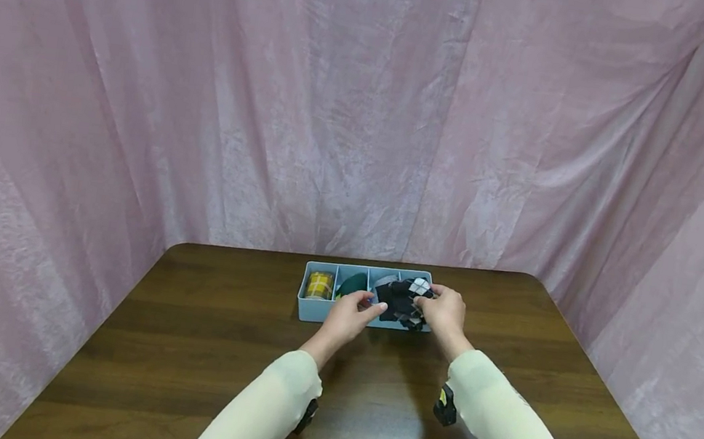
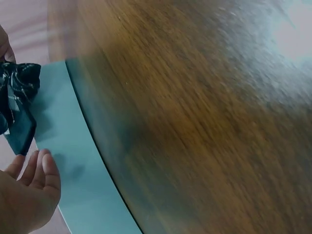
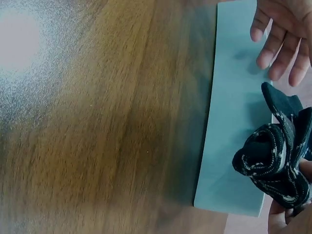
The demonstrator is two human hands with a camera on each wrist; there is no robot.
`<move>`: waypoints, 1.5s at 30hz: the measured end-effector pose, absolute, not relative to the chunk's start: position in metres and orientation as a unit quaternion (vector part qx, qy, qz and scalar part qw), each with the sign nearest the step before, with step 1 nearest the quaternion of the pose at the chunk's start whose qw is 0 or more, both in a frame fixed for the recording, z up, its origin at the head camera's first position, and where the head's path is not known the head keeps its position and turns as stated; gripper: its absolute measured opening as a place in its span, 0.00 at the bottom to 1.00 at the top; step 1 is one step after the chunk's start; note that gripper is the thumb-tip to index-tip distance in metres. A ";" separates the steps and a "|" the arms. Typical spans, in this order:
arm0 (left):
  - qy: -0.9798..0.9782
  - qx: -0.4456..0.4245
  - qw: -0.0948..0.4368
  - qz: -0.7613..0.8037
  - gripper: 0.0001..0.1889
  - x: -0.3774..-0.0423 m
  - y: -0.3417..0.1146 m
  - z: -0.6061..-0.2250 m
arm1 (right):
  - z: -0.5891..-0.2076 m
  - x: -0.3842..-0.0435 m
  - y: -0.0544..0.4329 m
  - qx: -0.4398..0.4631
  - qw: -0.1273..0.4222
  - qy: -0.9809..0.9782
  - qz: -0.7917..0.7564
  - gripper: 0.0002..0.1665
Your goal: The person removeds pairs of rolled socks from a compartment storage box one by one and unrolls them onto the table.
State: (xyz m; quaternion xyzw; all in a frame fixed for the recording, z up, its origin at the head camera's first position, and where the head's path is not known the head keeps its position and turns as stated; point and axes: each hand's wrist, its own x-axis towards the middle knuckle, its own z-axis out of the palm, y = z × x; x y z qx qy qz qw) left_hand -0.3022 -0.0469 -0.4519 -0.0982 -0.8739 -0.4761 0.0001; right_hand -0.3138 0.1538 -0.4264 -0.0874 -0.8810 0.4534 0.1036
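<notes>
Black socks (image 1: pixel 396 301) with a white and grey argyle pattern, bundled together, are held in my right hand (image 1: pixel 446 313) over the right part of a pale blue divided box (image 1: pixel 313 310). In the right wrist view the rolled, stitched edges of the socks (image 3: pixel 265 151) show, with a flat end sticking out toward my left hand (image 3: pixel 282 44). The fingers of my left hand (image 1: pixel 348 317) are extended and slightly bent beside that end, close to the box's front wall. My right hand's fingertips are partly hidden behind the socks.
In the box's leftmost compartment sits a yellow plaid roll (image 1: pixel 319 286). A dark green item (image 1: pixel 353 283) lies in the compartment beside it, and something light grey (image 1: pixel 385 280) shows behind the socks. The box stands near the wooden table's (image 1: pixel 211 349) far edge, before a pink curtain (image 1: pixel 338 115).
</notes>
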 end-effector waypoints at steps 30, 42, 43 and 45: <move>-0.699 -0.062 -0.083 -0.708 0.25 -0.307 -0.037 -0.447 | -0.423 -0.307 0.132 -0.034 -0.039 -0.745 0.665 0.38; -0.775 -0.149 -0.059 -0.611 0.16 -0.302 -0.059 -0.431 | -0.415 -0.302 0.139 0.032 -0.135 -0.760 0.635 0.46; -0.782 -0.157 -0.063 -0.601 0.16 -0.301 -0.060 -0.430 | -0.414 -0.302 0.140 0.037 -0.142 -0.767 0.625 0.47; -0.792 -0.173 -0.070 -0.581 0.15 -0.300 -0.062 -0.427 | -0.414 -0.302 0.143 0.048 -0.155 -0.775 0.611 0.49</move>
